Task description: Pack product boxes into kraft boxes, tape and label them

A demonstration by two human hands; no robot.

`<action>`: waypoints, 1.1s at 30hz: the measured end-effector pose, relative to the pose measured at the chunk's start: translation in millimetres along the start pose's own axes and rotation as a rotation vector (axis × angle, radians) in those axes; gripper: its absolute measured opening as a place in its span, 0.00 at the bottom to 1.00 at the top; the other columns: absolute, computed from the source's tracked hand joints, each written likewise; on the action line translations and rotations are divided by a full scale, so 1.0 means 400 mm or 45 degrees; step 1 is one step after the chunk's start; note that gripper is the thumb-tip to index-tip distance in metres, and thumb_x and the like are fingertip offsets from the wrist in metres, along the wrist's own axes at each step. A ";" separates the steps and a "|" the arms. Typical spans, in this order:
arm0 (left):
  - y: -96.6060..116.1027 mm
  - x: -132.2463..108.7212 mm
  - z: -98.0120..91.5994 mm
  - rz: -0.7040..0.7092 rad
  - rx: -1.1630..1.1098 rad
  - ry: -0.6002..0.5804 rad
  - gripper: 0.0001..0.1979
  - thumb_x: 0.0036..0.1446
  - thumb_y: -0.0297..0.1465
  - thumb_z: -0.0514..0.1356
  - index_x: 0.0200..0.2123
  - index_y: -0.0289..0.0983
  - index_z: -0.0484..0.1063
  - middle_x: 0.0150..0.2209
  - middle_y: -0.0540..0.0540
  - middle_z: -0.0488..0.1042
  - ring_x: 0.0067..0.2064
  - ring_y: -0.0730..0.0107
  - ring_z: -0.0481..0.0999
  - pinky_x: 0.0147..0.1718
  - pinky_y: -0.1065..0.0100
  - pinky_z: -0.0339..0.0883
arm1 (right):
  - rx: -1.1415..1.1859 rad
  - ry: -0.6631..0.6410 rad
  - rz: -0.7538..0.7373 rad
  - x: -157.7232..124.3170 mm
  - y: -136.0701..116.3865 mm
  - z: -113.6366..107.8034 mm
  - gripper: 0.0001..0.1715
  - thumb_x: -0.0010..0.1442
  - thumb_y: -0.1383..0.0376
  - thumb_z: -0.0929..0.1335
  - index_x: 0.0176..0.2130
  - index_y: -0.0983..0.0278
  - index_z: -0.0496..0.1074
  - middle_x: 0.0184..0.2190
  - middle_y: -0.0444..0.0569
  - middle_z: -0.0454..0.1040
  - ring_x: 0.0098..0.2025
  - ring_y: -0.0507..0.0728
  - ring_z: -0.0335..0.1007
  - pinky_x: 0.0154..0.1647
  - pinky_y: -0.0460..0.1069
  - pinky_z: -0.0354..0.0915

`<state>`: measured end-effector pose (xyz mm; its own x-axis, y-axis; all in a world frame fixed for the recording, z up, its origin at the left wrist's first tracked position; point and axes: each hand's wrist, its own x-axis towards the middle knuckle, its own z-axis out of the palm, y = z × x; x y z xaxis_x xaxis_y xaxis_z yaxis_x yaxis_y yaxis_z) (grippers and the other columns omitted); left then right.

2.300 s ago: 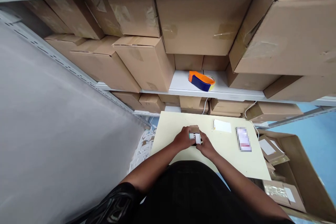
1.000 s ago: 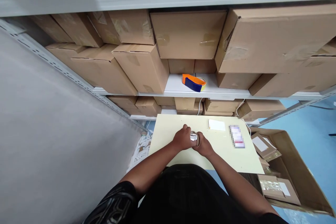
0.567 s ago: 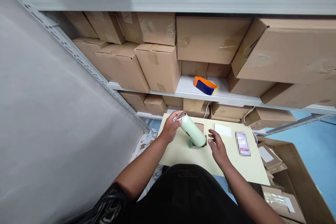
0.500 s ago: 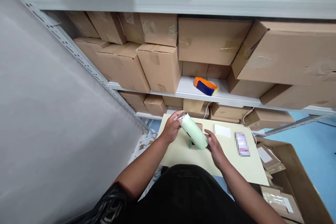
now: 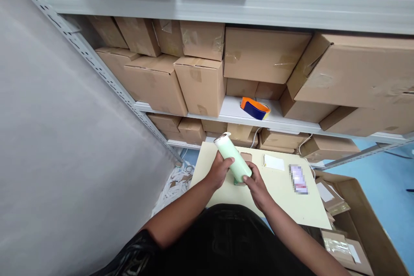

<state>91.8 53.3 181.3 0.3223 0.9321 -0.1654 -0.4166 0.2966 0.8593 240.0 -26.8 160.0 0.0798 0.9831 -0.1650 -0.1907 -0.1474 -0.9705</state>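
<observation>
A pale green, cylindrical tumbler is held at a tilt over the table, its whitish top end pointing up and to the left. A small white tab sticks up from that end. My left hand is closed around its side, with the thumb lying across the front. Around the lower end, my right hand grips with thumb and fingers. Behind and below the tumbler is a small box with a brown cardboard flap; most of this box is hidden.
On the cream table lie a white card and a blurred-out purplish item. Shelves of cardboard boxes rise ahead, with an orange and blue band on one. A large carton stands right; a wall bounds the left.
My left hand has slid from the tumbler's top end down its side, uncovering the top and its raised tab. My right hand has closed on the lower end.
</observation>
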 end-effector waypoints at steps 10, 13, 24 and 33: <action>0.020 0.004 0.003 0.160 0.106 0.068 0.35 0.55 0.49 0.68 0.60 0.40 0.62 0.52 0.41 0.74 0.49 0.59 0.76 0.47 0.61 0.70 | -0.127 0.188 -0.109 -0.002 0.024 0.038 0.46 0.43 0.50 0.82 0.53 0.56 0.62 0.51 0.51 0.69 0.49 0.63 0.70 0.46 0.57 0.72; 0.030 -0.004 0.015 0.151 0.102 0.138 0.37 0.54 0.46 0.71 0.60 0.41 0.60 0.49 0.42 0.76 0.46 0.61 0.77 0.45 0.62 0.71 | -0.184 0.156 -0.152 0.003 0.028 0.026 0.49 0.46 0.47 0.80 0.59 0.56 0.60 0.58 0.54 0.66 0.55 0.65 0.67 0.50 0.58 0.72; 0.002 -0.020 0.033 0.119 0.241 0.013 0.29 0.62 0.53 0.60 0.57 0.39 0.68 0.44 0.43 0.77 0.44 0.58 0.77 0.42 0.61 0.72 | 0.054 -0.035 -0.004 -0.002 0.011 0.032 0.34 0.52 0.47 0.77 0.53 0.56 0.70 0.48 0.51 0.77 0.50 0.64 0.73 0.49 0.58 0.72; 0.015 -0.017 0.022 0.064 0.233 0.105 0.30 0.60 0.42 0.58 0.64 0.43 0.57 0.44 0.46 0.75 0.40 0.61 0.77 0.40 0.60 0.71 | 0.177 -0.241 0.084 -0.010 0.023 0.020 0.30 0.59 0.44 0.71 0.52 0.60 0.72 0.46 0.53 0.78 0.47 0.65 0.75 0.44 0.58 0.71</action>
<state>94.5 46.8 192.0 0.2313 0.9608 -0.1527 -0.2663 0.2135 0.9400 230.0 -31.1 153.0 -0.1197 0.9767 -0.1783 -0.3232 -0.2082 -0.9231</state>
